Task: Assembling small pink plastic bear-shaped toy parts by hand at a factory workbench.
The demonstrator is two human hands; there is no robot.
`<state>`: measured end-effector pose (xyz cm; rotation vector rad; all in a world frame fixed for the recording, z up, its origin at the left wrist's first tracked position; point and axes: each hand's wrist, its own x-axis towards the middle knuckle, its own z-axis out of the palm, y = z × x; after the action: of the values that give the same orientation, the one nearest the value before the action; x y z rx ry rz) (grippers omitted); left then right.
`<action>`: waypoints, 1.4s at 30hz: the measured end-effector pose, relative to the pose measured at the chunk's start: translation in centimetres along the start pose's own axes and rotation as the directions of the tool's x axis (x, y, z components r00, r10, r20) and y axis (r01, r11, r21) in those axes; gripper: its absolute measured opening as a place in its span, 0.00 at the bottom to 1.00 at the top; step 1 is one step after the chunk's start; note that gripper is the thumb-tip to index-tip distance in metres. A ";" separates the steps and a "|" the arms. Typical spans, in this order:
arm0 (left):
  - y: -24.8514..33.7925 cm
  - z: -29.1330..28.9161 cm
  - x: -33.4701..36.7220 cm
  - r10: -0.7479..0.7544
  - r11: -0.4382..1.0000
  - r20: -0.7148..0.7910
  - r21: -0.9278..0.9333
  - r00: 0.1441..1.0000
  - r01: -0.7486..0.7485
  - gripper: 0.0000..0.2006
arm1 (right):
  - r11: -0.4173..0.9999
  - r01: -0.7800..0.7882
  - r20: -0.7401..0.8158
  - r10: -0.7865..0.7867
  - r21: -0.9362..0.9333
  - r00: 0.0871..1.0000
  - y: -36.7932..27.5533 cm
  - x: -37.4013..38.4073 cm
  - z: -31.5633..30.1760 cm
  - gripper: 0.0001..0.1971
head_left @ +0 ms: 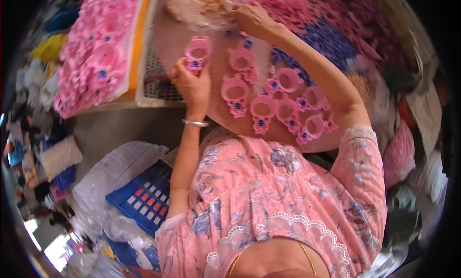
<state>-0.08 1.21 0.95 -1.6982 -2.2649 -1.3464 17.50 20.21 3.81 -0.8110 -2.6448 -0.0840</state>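
My left hand (193, 88) grips a pink plastic ring piece (197, 50) by its lower end, where a small blue part is set. The ring stands up above the fingers, over the left part of the work board. Farther off, my right hand (253, 19) is at the edge of a clear plastic bag (192, 19) holding small tan parts (205, 0). Its fingers are bent, and whatever they hold is too small or hidden to make out. Between my arms lie several similar pink ring pieces (263, 107) with blue parts.
A large heap of pink pieces (101, 47) fills a tray at the left. Loose blue parts (326, 45) and pink parts (355, 13) are piled at the far right. A blue slotted basket (144, 198) and a white sack (113, 165) stand below, by my left arm.
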 end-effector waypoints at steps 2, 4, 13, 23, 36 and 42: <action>-1.0 0.4 -0.1 0.058 0.998 -0.014 -0.032 0.998 -0.058 0.26 | 0.993 -0.088 0.104 0.080 0.075 0.991 -0.9 -2.4 -2.0 0.06; -1.3 0.8 -0.3 0.095 0.994 -0.034 -0.047 0.995 -0.097 0.26 | 0.962 -0.205 0.280 0.149 0.181 0.948 -2.5 -4.8 -5.2 0.06; -1.1 0.7 -0.1 0.121 0.993 -0.029 -0.010 0.992 -0.122 0.23 | 0.961 -0.098 0.310 0.013 0.258 0.951 -3.8 -10.8 -5.6 0.06; 0.4 -0.7 -0.7 -0.076 0.928 -0.018 -0.366 0.997 0.064 0.25 | 0.252 -0.435 0.329 0.371 0.865 0.869 -10.6 -6.7 -7.0 0.04; 4.3 -2.7 -1.9 0.000 0.889 -0.070 -0.456 0.998 -0.032 0.25 | 0.956 -0.047 -0.375 0.159 0.291 0.913 -14.3 -5.6 -6.7 0.08; 3.9 -2.3 -2.5 0.052 0.853 -0.067 -0.516 0.996 -0.079 0.23 | 0.976 -0.056 -0.328 0.125 0.212 0.936 -14.4 -5.7 -7.4 0.06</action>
<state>2.97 -2.04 3.63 -1.8123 -1.8980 -2.1006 16.37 4.00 9.36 -0.7723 -2.2452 0.0608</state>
